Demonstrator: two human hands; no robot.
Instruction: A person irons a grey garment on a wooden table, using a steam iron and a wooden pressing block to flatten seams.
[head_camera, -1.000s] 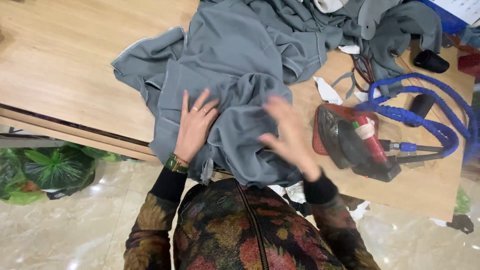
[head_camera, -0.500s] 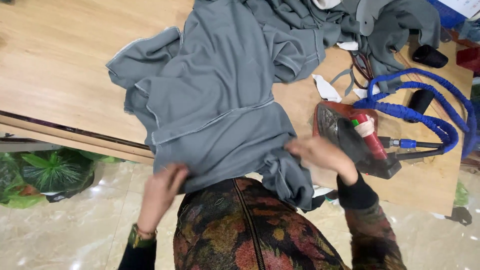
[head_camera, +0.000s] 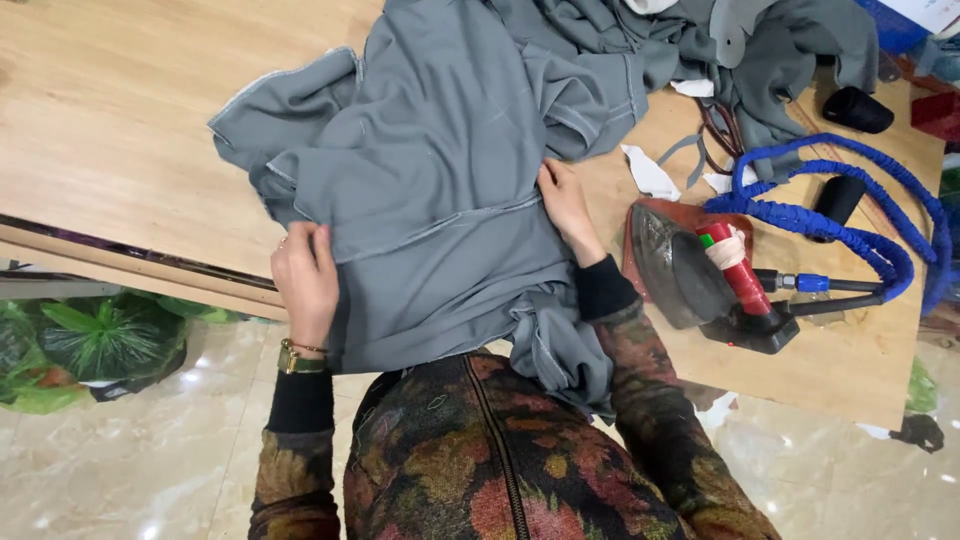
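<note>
Two bare hands rest on a grey knit garment with pale stitched seams (head_camera: 440, 200), which lies spread over the near edge of a light wooden worktable (head_camera: 110, 130), its lower hem hanging down against the person's dark floral jacket. The left hand (head_camera: 305, 280), with a gold watch and thin bracelet at the wrist, sits at the garment's left edge, fingers curled together and pinching the cloth just below a seam. The right hand (head_camera: 565, 205) lies flat on the garment's right edge, fingers stretched out and close together, pressing the fabric to the table rather than gripping it.

Down on the glossy marble floor to the left, a green plastic bag (head_camera: 80, 345) sits bunched up and knotted; what is in it cannot be told.

Just right of the right forearm, a dark steam iron with a red handle (head_camera: 700, 275) stands on a reddish-brown pad, its handle bound with pale tape. A coiled blue fabric-covered hose (head_camera: 850, 210) loops from the iron's back across the table's right side. Small white scraps of cloth (head_camera: 650, 172) lie between the garment and the iron. Farther back, more grey garments (head_camera: 760, 50) lie heaped at the table's far edge, touching the one being handled.
</note>
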